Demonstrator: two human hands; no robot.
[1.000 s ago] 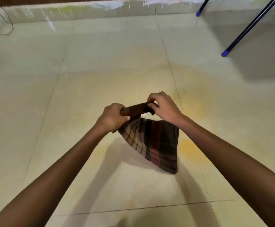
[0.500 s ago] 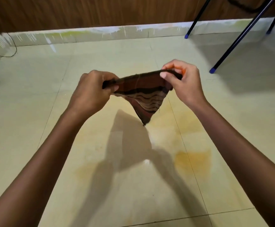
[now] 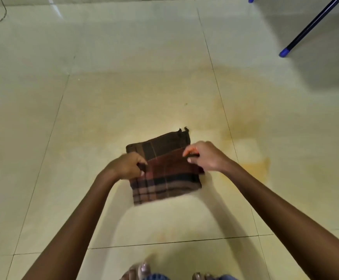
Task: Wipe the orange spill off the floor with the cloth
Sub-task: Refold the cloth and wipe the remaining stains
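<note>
Head view: I see plaid cloth [image 3: 164, 168] at centre, folded over. Left hand [image 3: 127, 165] pinches its 9 o'clock edge, right hand [image 3: 207, 156] its 3 o'clock edge, fingers of both curled tight on fabric. Orange spill [image 3: 253, 166] stains floor [image 3: 124, 77] at cloth's 3 o'clock. Cloth touching floor: cannot tell.

Floor [image 3: 124, 47]: pale cream glossy tiles are laid across the whole frame.
Joints [image 3: 211, 63]: the tiles are divided by thin dark grout lines.
Furniture: a dark slanted leg [image 3: 310, 27] with a blue foot [image 3: 284, 51] is set at the upper right.
Cable [image 3: 2, 15]: a thin loop is seen at the upper left.
Light: a grey shadow [image 3: 326, 67] is cast at the upper right.
</note>
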